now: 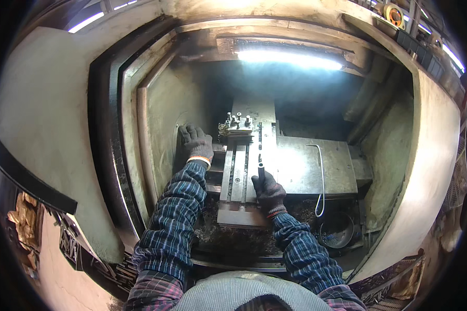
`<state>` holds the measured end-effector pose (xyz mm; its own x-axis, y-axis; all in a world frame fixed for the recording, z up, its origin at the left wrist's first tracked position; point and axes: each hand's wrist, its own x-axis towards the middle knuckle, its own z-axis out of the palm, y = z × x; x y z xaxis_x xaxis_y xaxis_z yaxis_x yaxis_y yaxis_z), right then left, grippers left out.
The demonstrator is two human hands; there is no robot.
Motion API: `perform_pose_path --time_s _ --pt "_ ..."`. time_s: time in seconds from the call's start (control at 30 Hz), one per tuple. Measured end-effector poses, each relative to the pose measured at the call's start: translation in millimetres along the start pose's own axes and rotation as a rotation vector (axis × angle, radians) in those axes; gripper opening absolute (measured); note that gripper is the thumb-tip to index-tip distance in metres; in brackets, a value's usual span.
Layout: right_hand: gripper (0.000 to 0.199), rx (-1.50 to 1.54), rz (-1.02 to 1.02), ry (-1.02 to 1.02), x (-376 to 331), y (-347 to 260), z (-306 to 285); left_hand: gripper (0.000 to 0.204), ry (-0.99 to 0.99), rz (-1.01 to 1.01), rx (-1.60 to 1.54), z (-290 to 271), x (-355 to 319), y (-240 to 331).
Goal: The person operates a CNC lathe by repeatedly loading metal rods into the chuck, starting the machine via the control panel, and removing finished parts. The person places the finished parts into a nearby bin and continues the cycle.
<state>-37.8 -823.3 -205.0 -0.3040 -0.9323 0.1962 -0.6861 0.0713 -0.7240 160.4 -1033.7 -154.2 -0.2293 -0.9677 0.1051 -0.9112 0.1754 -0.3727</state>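
Note:
My left hand (197, 143), in a dark knit glove, reaches to the pale left wall inside a lathe-like machine. Its fingers are stretched out and slightly apart; whether they touch the wall I cannot tell. My right hand (269, 194), gloved too, is closed around a short dark tube (261, 169), whose round hollow end points up and away from me. The tube is above the right side of a slotted metal slide (238, 179). Beyond, between my hands, a tool post (239, 126) with several bolts stands on the slide.
A white hooked rod (323, 179) lies across the flat metal cover (308, 163) at right. Below it is a round dark pan (337, 229). Metal chips (213, 217) litter the area below the slide. A bright lamp tube (290, 59) shines at the back through haze.

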Motion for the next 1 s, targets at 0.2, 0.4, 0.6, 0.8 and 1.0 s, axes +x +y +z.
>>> perform_pose_path --time_s 0.2,0.4,0.6,0.8,1.0 --pt "0.045 -0.029 0.035 -0.042 2 5 2 0.032 -0.232 0.415 -0.351 -31 22 59" --pt "0.045 -0.062 -0.07 0.109 3 13 11 0.044 -0.017 0.336 -1.077 -64 -61 95" --pt "0.043 -0.04 -0.03 0.041 9 18 14 0.045 0.02 -0.143 -1.864 -122 -196 -3" --pt "0.039 -0.427 -0.229 -0.235 57 -3 9 0.044 0.37 -0.206 -2.049 -168 -327 -121" --pt "0.035 -0.616 -0.459 -0.236 131 -54 58 0.057 0.589 -0.352 -1.839 -185 -408 -168"
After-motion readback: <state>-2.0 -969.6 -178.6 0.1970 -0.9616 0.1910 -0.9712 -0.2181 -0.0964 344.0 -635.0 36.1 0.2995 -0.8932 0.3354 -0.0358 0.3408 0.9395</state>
